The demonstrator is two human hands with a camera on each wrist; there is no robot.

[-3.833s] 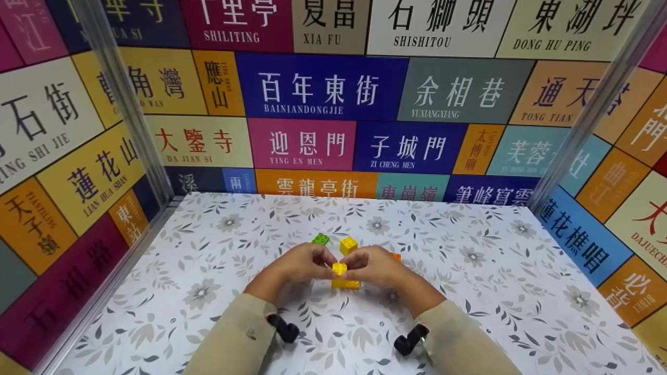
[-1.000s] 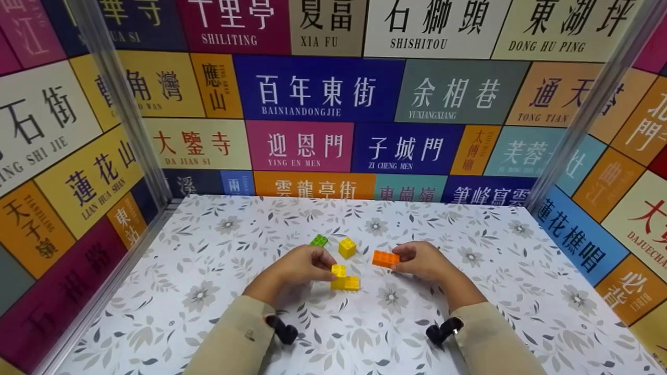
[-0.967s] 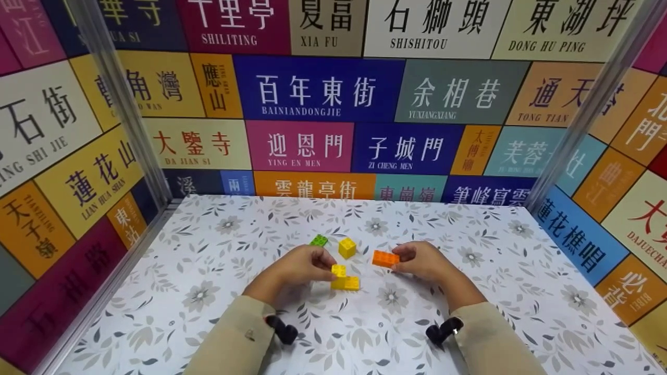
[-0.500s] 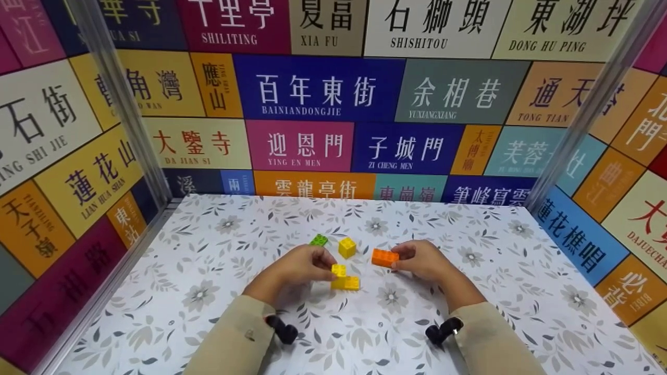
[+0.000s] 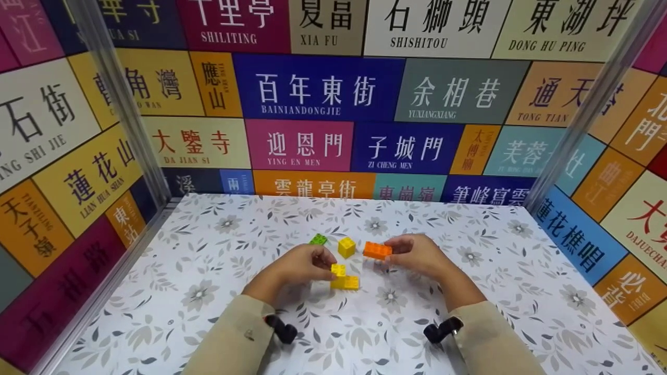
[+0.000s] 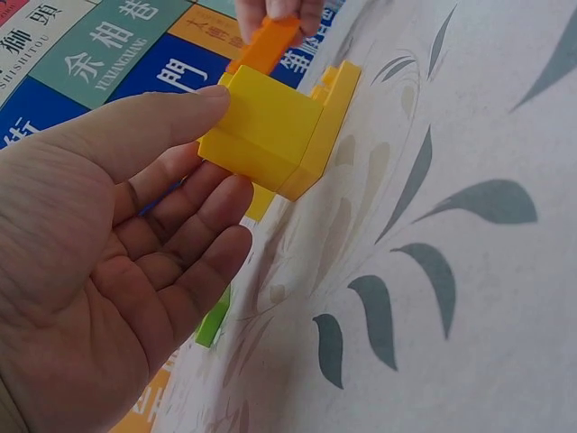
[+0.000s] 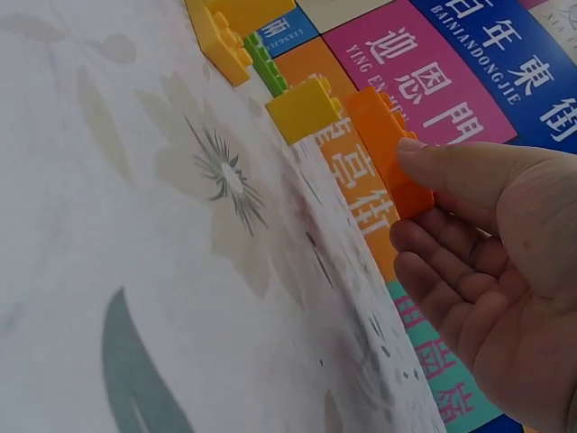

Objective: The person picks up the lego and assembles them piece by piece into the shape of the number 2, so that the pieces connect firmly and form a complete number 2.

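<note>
Pinching with both hands: orange brick (image 5: 378,251) in one, yellow build (image 5: 345,283) in the other

So my right hand (image 5: 419,255) has the orange brick by its 3 o'clock end, thumb against fingers, and it looks lifted off the table (image 5: 359,333). My left hand (image 5: 302,265) pinches the upper part of the yellow build. The orange brick is at 2 o'clock from it, the loose yellow brick (image 5: 346,248) at 12, the green brick (image 5: 319,239) at 11. I'd call this the bring-it-over step, nothing joined yet. Next move probably calls for a steady left and lining up studs before pressing.
</note>
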